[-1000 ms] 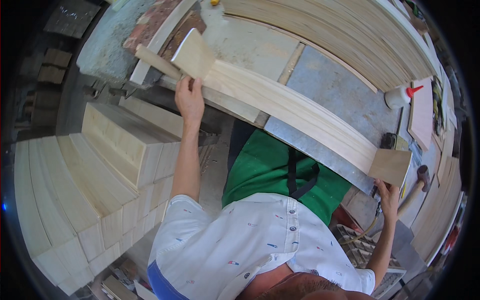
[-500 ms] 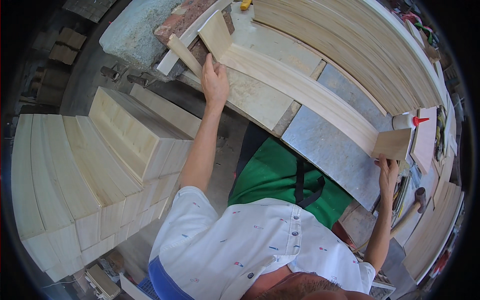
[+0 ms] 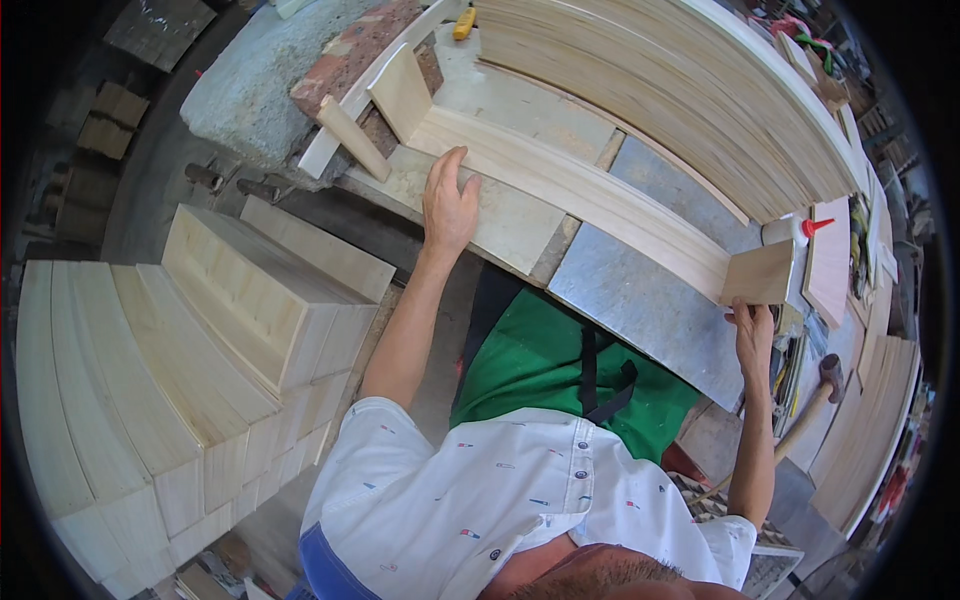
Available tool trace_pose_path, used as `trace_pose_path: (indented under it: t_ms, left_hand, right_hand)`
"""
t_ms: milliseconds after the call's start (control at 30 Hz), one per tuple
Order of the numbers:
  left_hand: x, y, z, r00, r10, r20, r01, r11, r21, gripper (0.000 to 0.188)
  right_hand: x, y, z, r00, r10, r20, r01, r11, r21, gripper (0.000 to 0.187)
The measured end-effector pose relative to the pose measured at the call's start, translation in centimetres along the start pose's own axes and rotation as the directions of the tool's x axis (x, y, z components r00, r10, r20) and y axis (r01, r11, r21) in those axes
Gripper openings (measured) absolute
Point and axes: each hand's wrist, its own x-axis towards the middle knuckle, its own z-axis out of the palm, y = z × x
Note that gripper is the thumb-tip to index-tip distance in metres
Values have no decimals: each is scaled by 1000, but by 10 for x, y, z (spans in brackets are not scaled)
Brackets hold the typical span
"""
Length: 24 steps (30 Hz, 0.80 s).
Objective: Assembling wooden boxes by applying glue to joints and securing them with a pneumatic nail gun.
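Observation:
A long, pale wooden board lies across the bench. At its left end a short wooden board stands upright, and a second short board stands at its right end, so the three form a shallow U. My left hand is open, holding nothing, its fingertips at the near edge of the long board close to the left end; whether they touch it I cannot tell. With its fingers at the near edge of the right end board, my right hand grips that piece.
Behind lies a large stack of thin boards. A white glue bottle with a red nozzle and a hammer are at the right. A wooden strip leans near a brick at the left. Assembled wooden boxes are piled left of me.
My left hand has left the left end board and moved rightward along the long board, its fingers spreading. My right hand stays at the right end board. The whole view has shifted slightly.

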Motion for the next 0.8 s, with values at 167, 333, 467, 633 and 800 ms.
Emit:
trace_pose_path:
  t_ms: [167, 333, 467, 633, 800]
  left_hand:
    - [-2, -1, 12, 994, 91, 62, -92, 996, 4, 42]
    - [-3, 0, 17, 994, 70, 88, -74, 997, 39, 41]
    - [-1, 9, 11, 988, 29, 149, -42, 996, 80, 42]
    - [12, 18, 7, 979, 138, 147, -161, 975, 155, 43]
    - [-6, 25, -15, 966, 188, 177, -213, 968, 136, 39]
  right_hand:
    - [-3, -1, 2, 999, 27, -20, -27, 1000, -2, 28]
    - [-8, -41, -56, 988, -15, 155, 40, 987, -158, 24]
    - [18, -112, -125, 977, -189, -101, 179, 978, -103, 32]
    - [127, -196, -115, 813, -581, -46, 543, 784, -301, 50]
    - [220, -246, -69, 750, -547, 371, 654, 528, -542, 79]
